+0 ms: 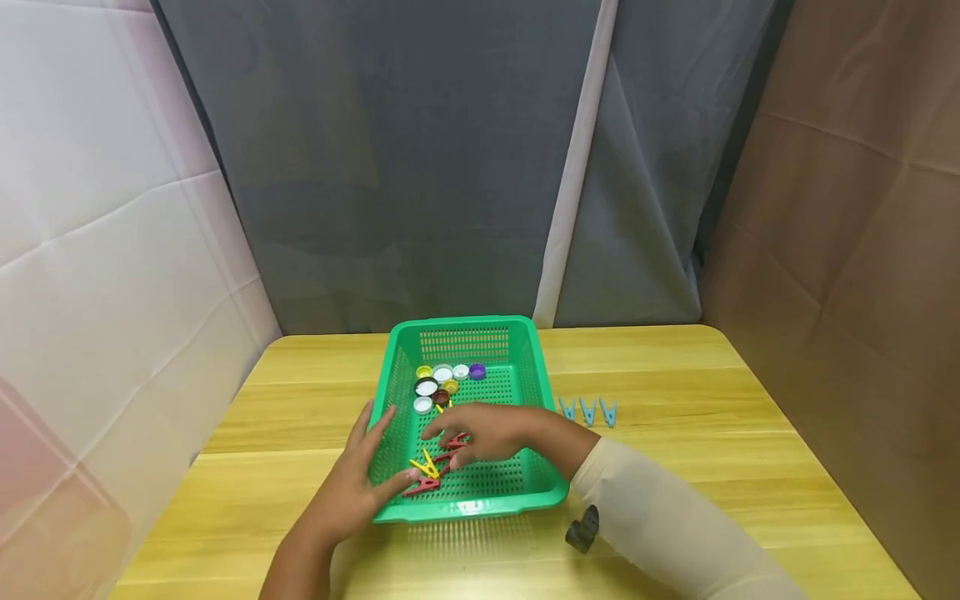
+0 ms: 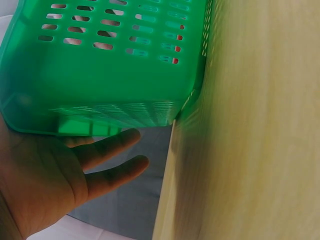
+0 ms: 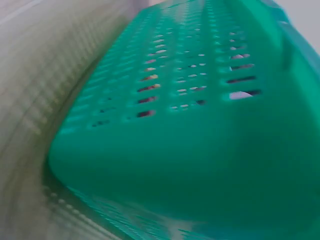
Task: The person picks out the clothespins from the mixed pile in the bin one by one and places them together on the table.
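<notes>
My left hand [image 1: 352, 492] rests at the near left corner of a green plastic basket [image 1: 551, 433], its fingers spread. The thumb reaches over the rim beside a yellow clothespin [image 1: 426, 463] and a red clothespin [image 1: 422, 487]. In the left wrist view, two fingers [image 2: 120, 170] extend straight outside the basket wall. My right hand [image 1: 487, 431] reaches down inside the basket, thumb and fingers apart over more red clothespins [image 1: 455, 442]. A yellow clothespin beyond them is partly hidden by this hand. The right wrist view shows only the basket's outer wall [image 3: 165, 170], blurred.
Several bottle caps lie at the back left inside the basket, among them a purple cap [image 1: 477, 372] and a white cap [image 1: 423, 405]. Three blue clothespins [image 1: 587, 413] lie in a row on the wooden table [image 1: 675, 475]. Cloth walls [image 1: 420, 167] stand behind and beside the table.
</notes>
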Tool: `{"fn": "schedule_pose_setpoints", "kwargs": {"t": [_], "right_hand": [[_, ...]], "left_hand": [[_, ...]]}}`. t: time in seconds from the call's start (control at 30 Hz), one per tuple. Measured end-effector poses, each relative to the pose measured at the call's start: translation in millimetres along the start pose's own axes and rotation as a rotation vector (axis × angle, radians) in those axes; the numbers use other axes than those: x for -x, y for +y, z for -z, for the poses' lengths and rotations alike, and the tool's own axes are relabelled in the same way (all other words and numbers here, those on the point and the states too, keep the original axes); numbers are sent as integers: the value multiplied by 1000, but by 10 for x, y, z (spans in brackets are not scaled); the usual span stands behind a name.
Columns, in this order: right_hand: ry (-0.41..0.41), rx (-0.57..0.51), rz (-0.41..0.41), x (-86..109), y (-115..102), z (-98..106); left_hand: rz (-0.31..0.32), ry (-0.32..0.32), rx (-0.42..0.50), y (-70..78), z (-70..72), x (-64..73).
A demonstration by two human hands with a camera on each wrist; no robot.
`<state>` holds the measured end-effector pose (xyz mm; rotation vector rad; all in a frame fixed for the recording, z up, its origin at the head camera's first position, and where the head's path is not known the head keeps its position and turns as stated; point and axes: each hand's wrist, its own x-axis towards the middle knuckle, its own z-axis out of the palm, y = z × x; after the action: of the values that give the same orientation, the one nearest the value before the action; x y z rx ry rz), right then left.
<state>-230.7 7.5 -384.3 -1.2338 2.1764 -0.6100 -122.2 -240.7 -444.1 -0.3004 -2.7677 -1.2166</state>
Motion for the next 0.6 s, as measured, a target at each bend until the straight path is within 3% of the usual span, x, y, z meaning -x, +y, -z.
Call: {"fn": "schedule_pose_setpoints", "kwargs": {"t": [0.33, 0.6], "right_hand": [[-65, -92, -8, -119, 31, -63], [-73, 32, -12, -226, 11, -48]], "left_hand": [[12, -10, 5, 6, 16, 6], [26, -20, 12, 30, 24, 9]]}}
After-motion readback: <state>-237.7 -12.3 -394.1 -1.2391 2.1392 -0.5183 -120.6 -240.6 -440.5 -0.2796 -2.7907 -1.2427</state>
